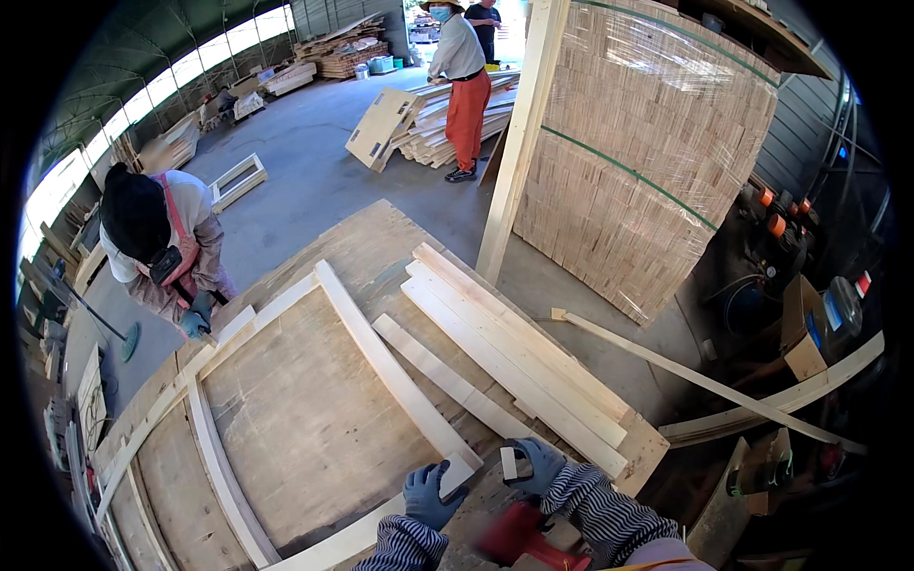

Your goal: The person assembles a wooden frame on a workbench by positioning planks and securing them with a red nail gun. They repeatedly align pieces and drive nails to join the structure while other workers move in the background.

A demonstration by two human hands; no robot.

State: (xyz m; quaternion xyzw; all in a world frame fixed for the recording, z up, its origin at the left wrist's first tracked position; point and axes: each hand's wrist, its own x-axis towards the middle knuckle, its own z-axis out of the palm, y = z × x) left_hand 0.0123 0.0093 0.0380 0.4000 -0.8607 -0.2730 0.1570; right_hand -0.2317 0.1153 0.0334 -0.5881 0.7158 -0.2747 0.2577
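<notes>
My left hand (433, 495), in a blue-grey glove, is at the near right corner of a pale wooden frame (386, 366). Its thumb and fingers are spread apart, with nothing visible between them. To the right, my gloved right hand (538, 466) is closed around the near end of a light wooden slat (443, 376), whose pale end face shows between the fingers. The slat slants away across the worktable (305, 409), beside the frame. Below my hands is a red tool (524, 538), blurred and partly covered by my right sleeve; its kind is unclear.
Several long boards (519, 352) are stacked right of the slat. A gloved co-worker (167, 238) bends over the table's far left side. A tall wrapped wood stack (647, 152) stands beyond, with a leaning plank (752, 395) nearby. Another person (464, 95) stands by a lumber pile.
</notes>
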